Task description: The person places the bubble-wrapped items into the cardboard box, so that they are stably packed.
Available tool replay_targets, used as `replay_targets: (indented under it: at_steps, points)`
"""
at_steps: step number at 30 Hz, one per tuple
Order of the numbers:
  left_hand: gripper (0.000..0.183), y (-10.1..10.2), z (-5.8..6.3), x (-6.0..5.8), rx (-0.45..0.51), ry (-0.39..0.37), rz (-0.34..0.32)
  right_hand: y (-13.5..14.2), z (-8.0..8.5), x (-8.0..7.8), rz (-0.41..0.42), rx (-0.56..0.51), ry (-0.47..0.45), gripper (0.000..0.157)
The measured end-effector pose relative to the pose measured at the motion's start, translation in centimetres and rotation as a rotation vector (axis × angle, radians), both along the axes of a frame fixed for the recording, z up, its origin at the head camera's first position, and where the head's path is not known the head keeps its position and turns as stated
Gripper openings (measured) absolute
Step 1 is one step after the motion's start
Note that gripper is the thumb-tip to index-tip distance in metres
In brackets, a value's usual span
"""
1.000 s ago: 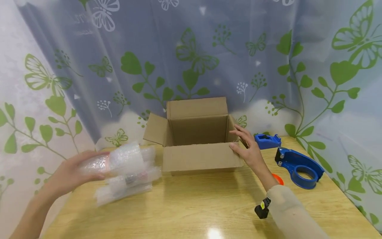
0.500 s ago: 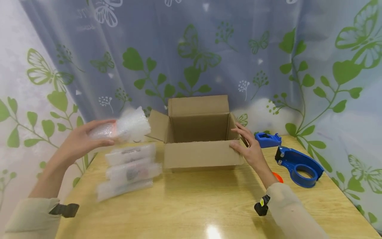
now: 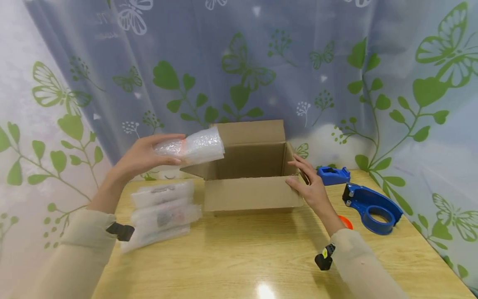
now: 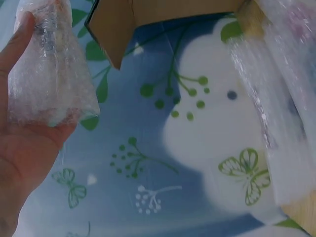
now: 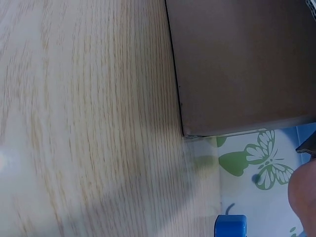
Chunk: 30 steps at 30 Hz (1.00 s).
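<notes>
In the head view my left hand [image 3: 140, 157] grips one end of a bubble-wrapped bundle [image 3: 204, 145], raised off the table. The bundle's free end points right and overlaps the left side of the open cardboard box [image 3: 254, 194]. Its contents are blurred by the wrap; a reddish band crosses it near my fingers. Close up in the left wrist view, thumb and fingers curl round the wrapped bundle [image 4: 52, 79]. My right hand [image 3: 311, 189] holds the box's front right corner, thumb on the front flap, fingers over the right side. The right wrist view shows the box wall [image 5: 242, 64].
Several more bubble-wrapped bundles [image 3: 164, 216] lie left of the box. To its right stand a small blue tape dispenser [image 3: 333, 176], a larger blue tape dispenser [image 3: 373, 209] and an orange-red round thing [image 3: 346, 222], partly behind my forearm. A patterned curtain [image 3: 239, 62] hangs behind the table.
My left hand has lifted the wrapped bundle up from the others on the table and carried it right, to the box's left side. The right hand has stayed on the box corner.
</notes>
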<state>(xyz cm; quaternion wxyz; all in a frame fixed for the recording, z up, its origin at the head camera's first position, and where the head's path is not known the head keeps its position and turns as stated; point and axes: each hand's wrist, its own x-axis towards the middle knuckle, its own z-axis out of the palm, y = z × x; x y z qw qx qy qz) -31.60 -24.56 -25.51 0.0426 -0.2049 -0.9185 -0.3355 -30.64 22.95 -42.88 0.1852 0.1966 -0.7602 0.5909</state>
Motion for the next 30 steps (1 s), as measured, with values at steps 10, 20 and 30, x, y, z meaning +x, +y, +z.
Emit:
replay_targets:
  at_steps: [10, 20, 30]
  points:
    - [0.07, 6.6, -1.0, -2.8, 0.005, 0.037, -0.116, -0.3, -0.5, 0.6, -0.004, -0.021, -0.008, 0.049]
    - [0.066, 12.5, -2.7, -4.8, -0.007, 0.037, -0.222, -0.5, -0.2, 0.6, -0.024, -0.051, -0.012, 0.051]
    - [0.066, 15.1, -6.5, -5.9, -0.096, -0.029, -0.274, -0.6, 0.1, 0.4, -0.028, -0.062, -0.006, 0.053]
